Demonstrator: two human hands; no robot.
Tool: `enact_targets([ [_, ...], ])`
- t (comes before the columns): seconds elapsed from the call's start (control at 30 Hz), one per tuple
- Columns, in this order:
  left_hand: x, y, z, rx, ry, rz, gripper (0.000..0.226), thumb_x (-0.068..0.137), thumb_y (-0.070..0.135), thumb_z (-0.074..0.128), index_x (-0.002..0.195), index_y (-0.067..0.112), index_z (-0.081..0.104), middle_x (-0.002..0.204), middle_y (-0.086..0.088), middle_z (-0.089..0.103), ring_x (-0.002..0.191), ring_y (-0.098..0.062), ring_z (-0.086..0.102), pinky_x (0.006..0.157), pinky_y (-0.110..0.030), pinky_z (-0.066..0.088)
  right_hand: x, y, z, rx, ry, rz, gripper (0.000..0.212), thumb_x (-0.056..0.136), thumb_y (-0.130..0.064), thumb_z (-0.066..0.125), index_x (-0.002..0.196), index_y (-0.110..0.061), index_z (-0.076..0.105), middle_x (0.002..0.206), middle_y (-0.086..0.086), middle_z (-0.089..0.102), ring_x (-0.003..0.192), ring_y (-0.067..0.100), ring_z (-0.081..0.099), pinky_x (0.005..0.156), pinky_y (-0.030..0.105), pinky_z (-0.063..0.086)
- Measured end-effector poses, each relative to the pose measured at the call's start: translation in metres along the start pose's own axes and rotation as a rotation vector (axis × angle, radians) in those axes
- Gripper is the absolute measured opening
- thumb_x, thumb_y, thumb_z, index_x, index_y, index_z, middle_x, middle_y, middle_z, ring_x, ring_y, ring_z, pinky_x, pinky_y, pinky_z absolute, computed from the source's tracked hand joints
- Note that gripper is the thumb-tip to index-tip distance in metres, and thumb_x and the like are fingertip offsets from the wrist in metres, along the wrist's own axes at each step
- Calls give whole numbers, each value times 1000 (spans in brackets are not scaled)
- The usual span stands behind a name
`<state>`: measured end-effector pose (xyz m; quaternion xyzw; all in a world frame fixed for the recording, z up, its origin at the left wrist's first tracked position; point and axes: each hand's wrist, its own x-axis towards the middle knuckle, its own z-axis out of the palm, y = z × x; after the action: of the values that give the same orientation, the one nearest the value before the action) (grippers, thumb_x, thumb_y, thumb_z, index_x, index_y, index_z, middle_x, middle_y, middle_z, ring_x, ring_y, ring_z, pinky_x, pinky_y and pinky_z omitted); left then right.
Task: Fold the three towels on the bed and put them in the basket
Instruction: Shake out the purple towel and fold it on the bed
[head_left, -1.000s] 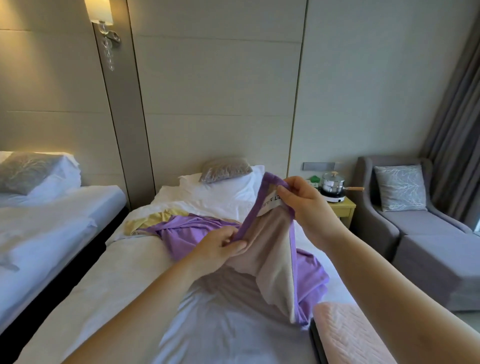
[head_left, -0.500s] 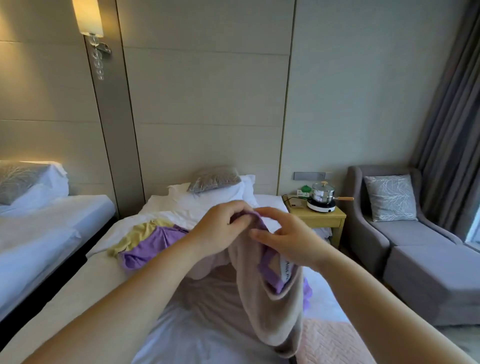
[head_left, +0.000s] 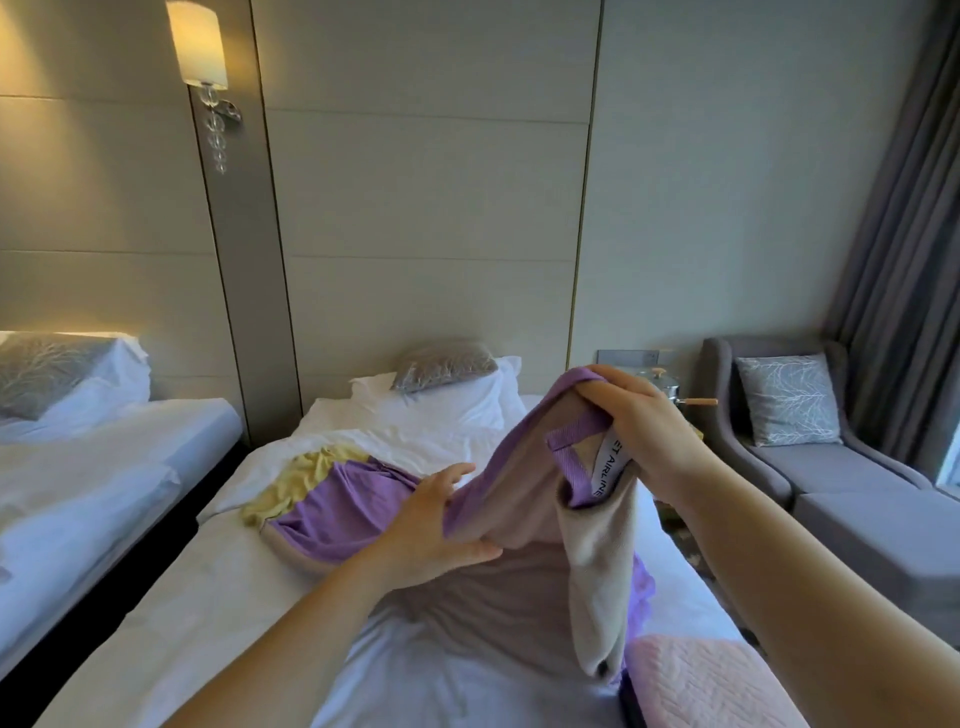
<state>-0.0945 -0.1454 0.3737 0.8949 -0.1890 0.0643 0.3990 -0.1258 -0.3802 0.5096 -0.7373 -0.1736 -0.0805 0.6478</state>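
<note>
Over the white bed | hands, together half a second ago, now apart | right hand grips raised corner of beige purple-trimmed towel | left hand pinches its lower edge; towel spans between them.

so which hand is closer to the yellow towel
Left. The left hand holds the purple-edged towel just right of the yellow towel; the right hand grips its raised corner, farther right.
</note>
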Motion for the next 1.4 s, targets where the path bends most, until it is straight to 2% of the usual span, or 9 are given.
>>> enact_targets([
  [0.13,10,-40,-5,133,62,-8,45,79,46,64,119,27,57,113,4,64,108,-19,59,90,-40,47,-7,-13,18,137,212,-59,19,76,-25,55,69,-24,73,63,-4,65,62,7,61,56,16,47],
  [0.3,4,-87,-32,279,65,-192,24,88,19,44,102,27,61,104,-1,69,98,-26,62,73,-31,43,-28,-26,14,54,513,-30,13,72,-24,56,62,-23,65,70,8,57,71,22,54,71,35,41],
  [0.47,16,-35,-71,252,12,98,24,81,11,47,94,27,61,99,4,65,99,-24,59,81,-34,46,-47,-6,51,-256,361,119,28,81,1,50,80,-19,69,85,9,70,61,26,71,56,21,50],
  [0.6,12,29,-88,95,-27,315,17,78,14,61,75,30,60,77,12,61,76,-11,58,67,-23,44,-41,10,105,-363,112,200,16,81,-27,70,97,-25,66,91,-1,74,70,22,73,79,38,57],
  [0.77,7,40,-114,-119,49,291,13,76,17,73,74,21,61,55,9,60,49,-1,45,51,-13,35,-19,15,140,-566,-10,61,15,89,-22,61,80,-12,54,72,5,69,76,26,70,68,34,45],
  [1.0,-7,-36,-98,-239,-129,153,27,81,45,63,59,32,53,57,14,45,60,-6,40,57,-23,31,6,10,118,-254,55,-1,25,93,-4,47,84,-16,67,72,6,68,61,24,69,59,23,50],
  [1.13,-9,-92,-61,33,-177,-39,19,85,40,56,67,38,56,69,16,57,69,-3,53,72,-33,45,22,7,82,-13,190,-47,35,94,-6,49,77,-27,72,72,4,69,60,20,66,57,28,53],
  [1.27,4,-103,-59,66,38,-113,32,98,17,47,72,34,54,72,8,60,78,-20,62,76,-39,46,36,25,36,-125,319,-6,23,94,-13,52,86,-24,71,78,4,71,65,22,70,61,30,55],
  [1.4,41,-43,-90,-2,275,-22,21,96,11,48,85,20,64,80,9,64,80,-12,58,73,-27,43,37,61,23,-566,218,164,22,84,-10,59,103,-20,65,103,5,63,91,22,63,82,38,53],
])
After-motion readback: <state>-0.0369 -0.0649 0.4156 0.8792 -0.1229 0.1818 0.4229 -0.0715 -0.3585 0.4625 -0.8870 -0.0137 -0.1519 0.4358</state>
